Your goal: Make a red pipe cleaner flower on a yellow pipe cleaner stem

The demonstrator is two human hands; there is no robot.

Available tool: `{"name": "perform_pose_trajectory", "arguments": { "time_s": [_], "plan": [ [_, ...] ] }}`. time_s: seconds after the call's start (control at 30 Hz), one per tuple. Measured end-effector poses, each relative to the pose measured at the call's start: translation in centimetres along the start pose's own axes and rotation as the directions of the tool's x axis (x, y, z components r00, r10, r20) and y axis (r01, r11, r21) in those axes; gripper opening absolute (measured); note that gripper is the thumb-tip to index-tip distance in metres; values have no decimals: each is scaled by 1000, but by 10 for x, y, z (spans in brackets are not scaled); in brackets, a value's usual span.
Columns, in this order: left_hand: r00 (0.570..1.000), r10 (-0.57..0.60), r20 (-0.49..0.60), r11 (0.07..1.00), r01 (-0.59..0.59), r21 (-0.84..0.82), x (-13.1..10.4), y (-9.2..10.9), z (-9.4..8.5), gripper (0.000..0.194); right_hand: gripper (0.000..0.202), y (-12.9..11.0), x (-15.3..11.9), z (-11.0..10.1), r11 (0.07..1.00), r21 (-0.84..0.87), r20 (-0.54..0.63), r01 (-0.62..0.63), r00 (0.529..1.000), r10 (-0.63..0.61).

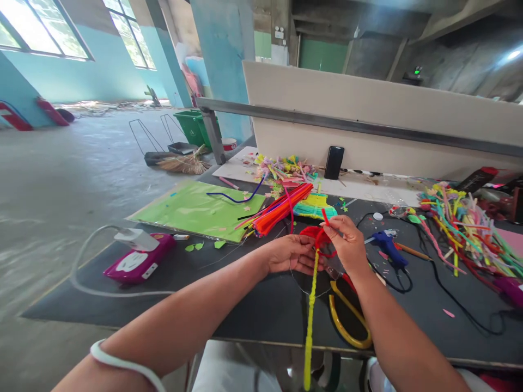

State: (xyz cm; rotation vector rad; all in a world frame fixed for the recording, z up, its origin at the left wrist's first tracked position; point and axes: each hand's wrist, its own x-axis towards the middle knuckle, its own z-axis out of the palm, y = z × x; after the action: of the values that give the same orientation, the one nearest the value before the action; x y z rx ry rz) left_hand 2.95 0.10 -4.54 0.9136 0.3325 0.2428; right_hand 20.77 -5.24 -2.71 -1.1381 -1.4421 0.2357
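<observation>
My left hand (pixel 292 254) is closed around a flower of bent red pipe cleaner (pixel 314 233). From it a yellow pipe-cleaner stem (pixel 312 310) hangs down past the table's front edge. Thumb and fingers of my right hand (pixel 346 239) pinch a red pipe-cleaner end that sticks up above the flower. Under my right wrist lie scissors with yellow handles (pixel 333 313), their blades partly hidden. A thin wire loops below my left hand. Just beyond my hands rests a bundle of red and orange pipe cleaners (pixel 281 211).
A green sheet (pixel 200 207) and a purple power strip with a white plug (pixel 141 258) lie to the left. A blue glue gun (pixel 390 247) with its black cord and a pile of coloured pipe cleaners (pixel 469 228) are on the right. A phone (pixel 334 162) leans against the white board.
</observation>
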Motion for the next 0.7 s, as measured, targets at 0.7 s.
{"name": "perform_pose_trajectory", "arguments": {
  "time_s": [0.7],
  "plan": [
    [988, 82, 128, 996, -77, -41, -12, 12, -7, 25, 10, -54, -22, -2, 533, -737, 481, 415, 876, -16]
  ]
}}
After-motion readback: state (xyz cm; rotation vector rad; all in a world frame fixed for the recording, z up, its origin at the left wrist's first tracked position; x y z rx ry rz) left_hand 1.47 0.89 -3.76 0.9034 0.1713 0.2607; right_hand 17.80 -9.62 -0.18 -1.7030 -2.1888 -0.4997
